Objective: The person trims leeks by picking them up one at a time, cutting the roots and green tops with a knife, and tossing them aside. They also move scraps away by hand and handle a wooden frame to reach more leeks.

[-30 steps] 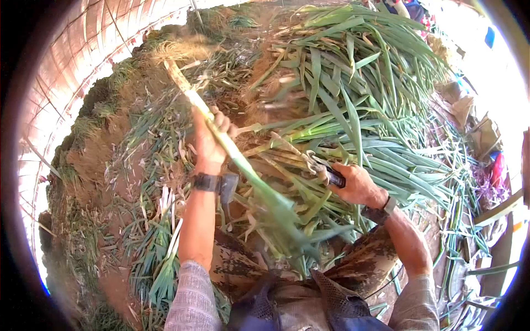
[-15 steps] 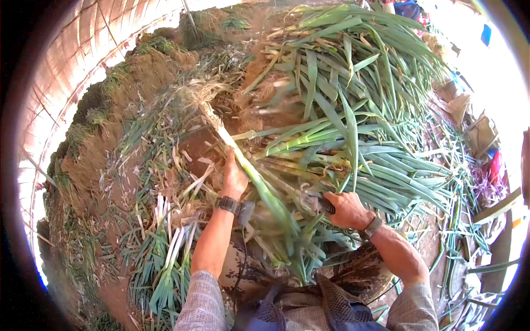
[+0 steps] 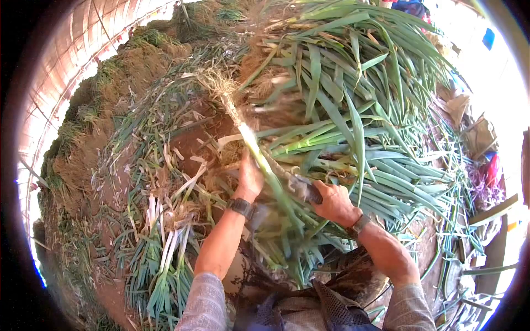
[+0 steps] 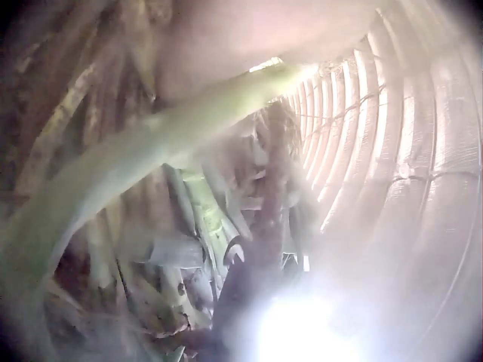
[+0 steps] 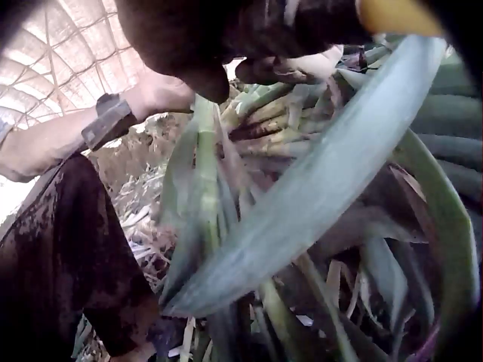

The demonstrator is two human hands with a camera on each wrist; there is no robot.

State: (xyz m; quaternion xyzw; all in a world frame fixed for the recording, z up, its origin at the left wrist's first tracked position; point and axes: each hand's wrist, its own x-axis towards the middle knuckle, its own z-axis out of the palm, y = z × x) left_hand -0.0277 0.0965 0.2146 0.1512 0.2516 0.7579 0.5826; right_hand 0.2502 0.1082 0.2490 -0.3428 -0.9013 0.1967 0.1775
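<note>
Left hand [image 3: 250, 179] gripping leek [image 3: 255, 148], roots [image 3: 218, 84] pointing forward, slanting along left edge of leafy pile [image 3: 381, 83]; right hand [image 3: 337, 205] clutching dark-handled tool [image 3: 302, 187] beside it; brown soil [image 3: 193, 144] showing left of leek.

No text, label, brand, number or sign can be read in the view from the head. None can be made out in the views from the left and right wrists, where parts are blurred.
</note>
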